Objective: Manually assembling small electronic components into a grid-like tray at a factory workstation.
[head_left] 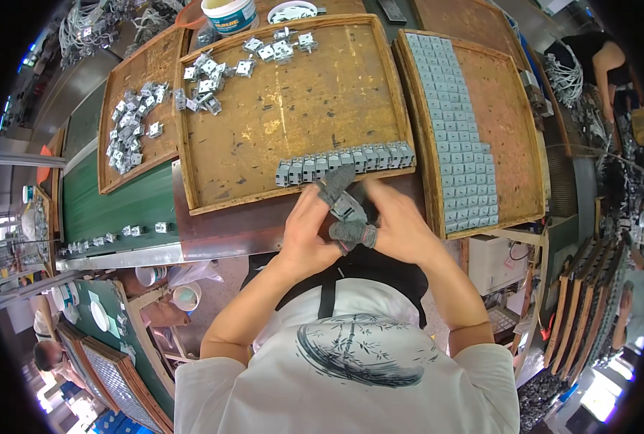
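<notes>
In front of my waist, both hands meet at a small grey boxy part (346,207) with a pale face. My left hand (309,230) is closed around it, with a grey fabric cover on a fingertip pressing its upper side. My right hand (403,223) closes in from the other side; a grey-covered thumb lies along the part's lower edge, while its other fingers are blurred and partly hidden. Just beyond my hands, a tight row of similar grey parts (344,160) lines the near edge of a wooden tray (307,101). Several loose parts (208,78) lie at its far left.
Another wooden tray (518,137) at right holds ordered columns of grey parts (452,137). A smaller tray (164,61) at left carries a loose pile (130,130). Several parts sit on a green belt (105,199). A white bucket (229,16) stands behind. Other people are at the sides.
</notes>
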`<state>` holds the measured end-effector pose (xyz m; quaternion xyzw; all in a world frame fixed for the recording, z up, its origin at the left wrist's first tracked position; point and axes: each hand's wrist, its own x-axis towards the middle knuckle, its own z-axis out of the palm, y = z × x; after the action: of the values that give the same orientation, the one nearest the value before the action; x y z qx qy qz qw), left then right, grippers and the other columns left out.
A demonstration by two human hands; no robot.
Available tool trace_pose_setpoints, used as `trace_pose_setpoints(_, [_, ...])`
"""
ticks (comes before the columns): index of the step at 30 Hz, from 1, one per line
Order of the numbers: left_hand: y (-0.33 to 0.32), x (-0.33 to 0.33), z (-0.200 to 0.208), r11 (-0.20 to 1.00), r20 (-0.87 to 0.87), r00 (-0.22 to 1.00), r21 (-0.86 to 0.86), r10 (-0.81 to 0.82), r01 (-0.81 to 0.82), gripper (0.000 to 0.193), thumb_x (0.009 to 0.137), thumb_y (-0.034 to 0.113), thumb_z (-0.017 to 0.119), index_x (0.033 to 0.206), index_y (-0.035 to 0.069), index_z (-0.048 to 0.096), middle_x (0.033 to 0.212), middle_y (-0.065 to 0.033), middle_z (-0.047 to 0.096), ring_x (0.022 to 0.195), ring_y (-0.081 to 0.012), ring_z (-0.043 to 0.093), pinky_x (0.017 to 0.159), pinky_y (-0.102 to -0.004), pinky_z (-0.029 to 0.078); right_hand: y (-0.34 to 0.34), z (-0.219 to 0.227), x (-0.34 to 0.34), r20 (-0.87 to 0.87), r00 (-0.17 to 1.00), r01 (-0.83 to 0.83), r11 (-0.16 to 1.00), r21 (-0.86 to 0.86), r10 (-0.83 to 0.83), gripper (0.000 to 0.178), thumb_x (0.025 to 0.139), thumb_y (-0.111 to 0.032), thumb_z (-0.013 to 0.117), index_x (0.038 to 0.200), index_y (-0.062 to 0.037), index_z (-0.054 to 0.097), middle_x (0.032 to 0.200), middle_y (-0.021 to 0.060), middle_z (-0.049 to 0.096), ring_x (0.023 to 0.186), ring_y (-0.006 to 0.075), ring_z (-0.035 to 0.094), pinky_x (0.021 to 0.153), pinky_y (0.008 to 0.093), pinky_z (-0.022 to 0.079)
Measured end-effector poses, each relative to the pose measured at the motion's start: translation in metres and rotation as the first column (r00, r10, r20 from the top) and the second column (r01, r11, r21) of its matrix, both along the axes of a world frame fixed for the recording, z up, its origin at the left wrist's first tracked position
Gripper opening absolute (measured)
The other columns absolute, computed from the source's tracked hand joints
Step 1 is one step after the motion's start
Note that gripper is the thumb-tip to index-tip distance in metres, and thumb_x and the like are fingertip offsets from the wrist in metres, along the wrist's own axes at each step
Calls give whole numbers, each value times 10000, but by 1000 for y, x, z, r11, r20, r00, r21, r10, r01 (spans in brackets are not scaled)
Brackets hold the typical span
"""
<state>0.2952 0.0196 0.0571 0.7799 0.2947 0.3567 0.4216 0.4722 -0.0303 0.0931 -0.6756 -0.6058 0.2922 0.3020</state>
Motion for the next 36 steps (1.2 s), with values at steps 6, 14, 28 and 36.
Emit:
trace_pose_setpoints(6, [5,6,-1,972,5,995,215,-97,94,777,607,107,806,1334,4,554,1193,-188,624,1000,-372,618,864,-408,514,-5,-17,8,-273,955,-161,977,-137,119,398,773,-328,787,930,15,661,818,177,681,711,237,659,651,343,496])
trace_pose_setpoints(14, [30,-2,7,915,-252,962,403,105,6,571,687,93,781,1232,22,625,1190,-160,560,986,-376,575,860,-410,495,9,-18,64,-141,988,-72,996,-56,64,332,789,-262,760,1016,-43,653,926,140,664,790,228,649,691,350,504])
trace_pose_setpoints(28, [131,-95,-88,775,-312,937,-627,-160,-76,492,728,15,610,1219,53,633,994,-60,630,855,-154,587,696,-300,491,-20,-125,306,-249,731,602,772,-203,-636,223,915,-153,604,1058,-11,700,956,86,701,818,183,623,742,334,495])
trace_pose_setpoints(36, [101,-123,-73,910,-213,976,-395,45,-129,517,771,-2,646,1281,41,580,1078,-102,606,1022,-247,603,856,-355,493,-17,-97,290,-531,507,654,704,-277,-679,227,961,-133,596,1164,-32,590,1038,78,627,890,209,629,750,352,532])
